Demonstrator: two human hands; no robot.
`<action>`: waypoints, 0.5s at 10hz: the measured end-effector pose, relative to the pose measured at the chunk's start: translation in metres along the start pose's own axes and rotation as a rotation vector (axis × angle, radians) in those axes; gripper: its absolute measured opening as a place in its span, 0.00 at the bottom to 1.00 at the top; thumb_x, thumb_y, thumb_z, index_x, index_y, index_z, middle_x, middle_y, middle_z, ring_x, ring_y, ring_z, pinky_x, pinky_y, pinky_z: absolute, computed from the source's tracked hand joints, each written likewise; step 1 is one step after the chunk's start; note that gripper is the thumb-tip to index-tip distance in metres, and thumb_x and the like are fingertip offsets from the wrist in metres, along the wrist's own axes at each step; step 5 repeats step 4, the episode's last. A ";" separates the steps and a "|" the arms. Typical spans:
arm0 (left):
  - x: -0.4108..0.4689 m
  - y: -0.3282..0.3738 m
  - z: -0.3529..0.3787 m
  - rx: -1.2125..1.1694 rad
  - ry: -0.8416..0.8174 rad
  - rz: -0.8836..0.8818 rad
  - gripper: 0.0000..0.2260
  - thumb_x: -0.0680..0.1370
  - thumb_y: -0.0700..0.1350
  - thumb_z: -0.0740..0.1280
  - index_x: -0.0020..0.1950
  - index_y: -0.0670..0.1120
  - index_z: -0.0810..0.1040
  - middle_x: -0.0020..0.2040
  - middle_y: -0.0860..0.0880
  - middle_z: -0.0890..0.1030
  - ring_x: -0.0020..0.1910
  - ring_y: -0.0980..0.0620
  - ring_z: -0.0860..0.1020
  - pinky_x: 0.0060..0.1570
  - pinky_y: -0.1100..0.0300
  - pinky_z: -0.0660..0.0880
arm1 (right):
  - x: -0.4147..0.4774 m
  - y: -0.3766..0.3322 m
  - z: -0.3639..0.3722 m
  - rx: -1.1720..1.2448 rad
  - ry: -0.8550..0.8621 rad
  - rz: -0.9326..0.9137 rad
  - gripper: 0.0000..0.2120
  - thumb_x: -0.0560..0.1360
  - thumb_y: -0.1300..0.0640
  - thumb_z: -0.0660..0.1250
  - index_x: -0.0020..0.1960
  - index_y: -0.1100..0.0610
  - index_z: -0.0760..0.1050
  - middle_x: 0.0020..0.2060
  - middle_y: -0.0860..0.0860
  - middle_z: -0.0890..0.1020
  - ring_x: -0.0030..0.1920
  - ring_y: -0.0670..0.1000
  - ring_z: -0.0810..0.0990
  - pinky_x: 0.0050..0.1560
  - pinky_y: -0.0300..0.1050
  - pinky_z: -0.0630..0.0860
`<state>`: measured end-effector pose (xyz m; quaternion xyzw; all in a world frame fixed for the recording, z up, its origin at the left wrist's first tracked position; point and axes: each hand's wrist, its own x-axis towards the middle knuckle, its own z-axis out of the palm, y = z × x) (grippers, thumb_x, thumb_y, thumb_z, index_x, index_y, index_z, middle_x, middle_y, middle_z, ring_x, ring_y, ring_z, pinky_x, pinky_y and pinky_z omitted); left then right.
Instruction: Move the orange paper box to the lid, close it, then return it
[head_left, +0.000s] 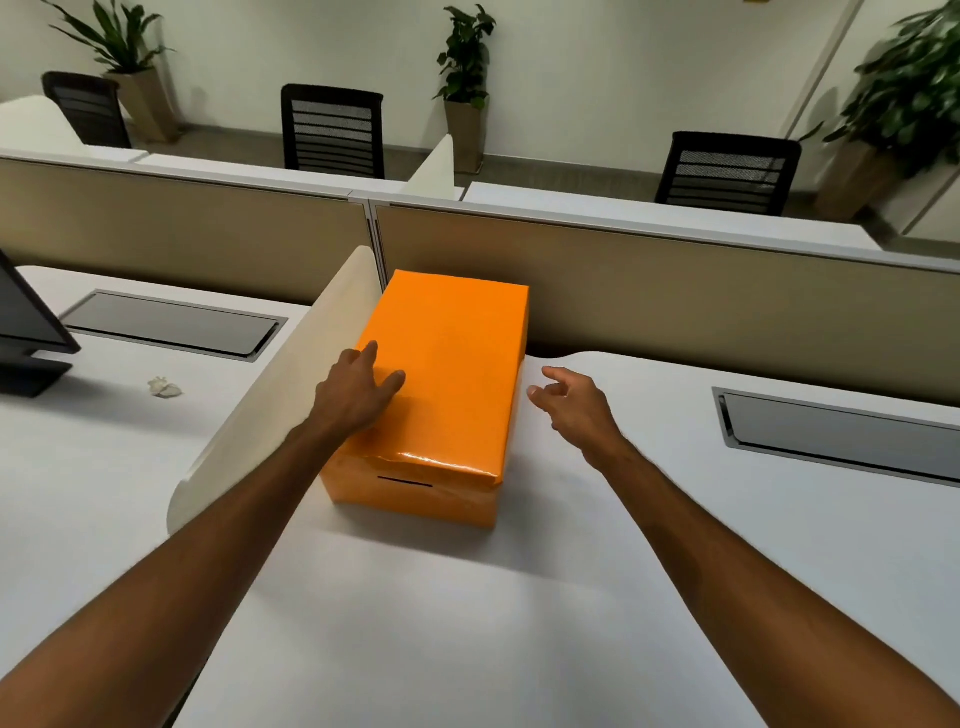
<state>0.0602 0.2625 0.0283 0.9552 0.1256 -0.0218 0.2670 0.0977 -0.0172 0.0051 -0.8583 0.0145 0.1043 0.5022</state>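
Note:
The orange paper box (415, 499) stands on the white desk (467, 597), close to the beige partition, with its orange lid (457, 374) sitting on top and covering it. A dark slot shows on the box's near face. My left hand (358, 389) rests on the lid's left edge, fingers spread over the top. My right hand (571, 400) hovers just right of the box, fingers loosely apart, holding nothing and not touching it.
A curved cream divider (270, 395) runs along the box's left side. Beyond it are a crumpled paper scrap (165, 387) and a monitor (26, 322). Cable trays (841, 431) are set into the desks. Chairs and plants stand behind the partition (675, 291).

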 end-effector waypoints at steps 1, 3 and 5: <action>-0.021 0.023 0.005 0.031 0.032 0.081 0.31 0.80 0.57 0.61 0.78 0.43 0.60 0.77 0.38 0.63 0.73 0.37 0.65 0.68 0.37 0.65 | -0.016 0.000 -0.024 -0.059 0.045 -0.054 0.25 0.78 0.52 0.67 0.73 0.55 0.68 0.67 0.58 0.76 0.66 0.57 0.75 0.58 0.46 0.72; -0.060 0.081 0.017 0.021 0.119 0.208 0.26 0.81 0.54 0.60 0.76 0.43 0.65 0.76 0.39 0.66 0.73 0.39 0.66 0.67 0.39 0.67 | -0.052 0.002 -0.081 -0.089 0.093 -0.124 0.25 0.77 0.53 0.68 0.73 0.54 0.69 0.67 0.57 0.76 0.62 0.55 0.78 0.53 0.42 0.71; -0.076 0.108 0.025 0.012 0.134 0.251 0.26 0.81 0.54 0.61 0.75 0.43 0.67 0.75 0.39 0.67 0.73 0.40 0.66 0.67 0.40 0.67 | -0.066 0.010 -0.106 -0.085 0.115 -0.149 0.25 0.77 0.52 0.68 0.73 0.54 0.69 0.68 0.56 0.75 0.61 0.54 0.79 0.53 0.41 0.70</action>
